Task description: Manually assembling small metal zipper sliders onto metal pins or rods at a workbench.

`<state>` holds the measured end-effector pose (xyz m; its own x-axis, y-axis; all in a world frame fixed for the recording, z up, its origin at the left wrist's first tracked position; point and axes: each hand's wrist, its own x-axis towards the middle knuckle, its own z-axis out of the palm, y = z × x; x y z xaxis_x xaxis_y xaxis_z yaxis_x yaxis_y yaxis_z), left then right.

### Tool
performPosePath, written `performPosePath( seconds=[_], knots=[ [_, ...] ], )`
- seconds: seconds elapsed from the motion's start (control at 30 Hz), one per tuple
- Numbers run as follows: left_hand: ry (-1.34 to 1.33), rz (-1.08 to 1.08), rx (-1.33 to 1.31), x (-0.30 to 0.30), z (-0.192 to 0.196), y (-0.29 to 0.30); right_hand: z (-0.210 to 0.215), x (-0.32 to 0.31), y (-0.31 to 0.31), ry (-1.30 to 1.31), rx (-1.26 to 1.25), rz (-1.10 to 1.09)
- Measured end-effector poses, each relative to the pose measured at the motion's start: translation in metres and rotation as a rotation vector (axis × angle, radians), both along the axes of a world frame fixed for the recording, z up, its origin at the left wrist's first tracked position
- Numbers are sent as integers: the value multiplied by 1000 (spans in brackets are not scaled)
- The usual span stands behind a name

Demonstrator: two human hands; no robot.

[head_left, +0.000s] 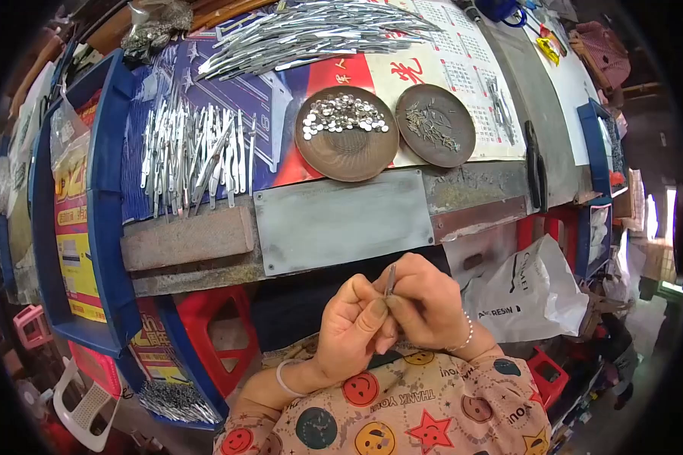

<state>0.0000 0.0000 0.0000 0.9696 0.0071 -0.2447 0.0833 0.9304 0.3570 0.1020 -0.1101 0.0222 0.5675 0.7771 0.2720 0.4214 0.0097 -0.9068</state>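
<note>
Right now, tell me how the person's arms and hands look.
The left hand and right hand are gloveless. A thin, pale bangle rings the left wrist, whitish beads the right wrist. The pinkish sleeves, printed with cartoon faces, end above the wrists.

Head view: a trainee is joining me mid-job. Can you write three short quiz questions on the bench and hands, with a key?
1. Multiple choice: where do the shiny round pieces lie? A) in the left brown dish; B) in the right brown dish; C) in the blue tray at the left.
2. True or false: the brownish block lies to the right of the grey plate.
3. Open: what shows at the fingertips where the left hand and the right hand meet?

Key:
1. A.
2. False; it lies to the left.
3. A thin grey piece, partly hidden by the fingers.
</note>
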Motion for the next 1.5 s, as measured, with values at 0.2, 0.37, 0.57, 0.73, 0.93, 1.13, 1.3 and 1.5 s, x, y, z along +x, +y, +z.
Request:
performPosePath(
  seconds=[0.2,0.37,0.57,0.73,0.93,1.13,1.3,1.5],
  knots=[
    [4,13,10,4,1,0,3,3,3,48,27,-97],
    [-69,-4,122,-1,1,4,6,10,-1,171,19,2],
    [-52,3,92,1,3,4,13,1,-1,97,-67,-45],
    [7,11,28,2,5,4,8,2,-2,-26,-71,-92],
    [6,-15,-21,1,5,3,3,1,-2,63,-13,-93],
    [-2,-11,-31,0,3,1,-7,-2,2,53,54,-144],
    [35,34,18,1,3,0,-19,-10,7,-243,20,-279],
    [69,37,56,2,-2,1,-15,10,2,-141,7,-113]
  ],
)
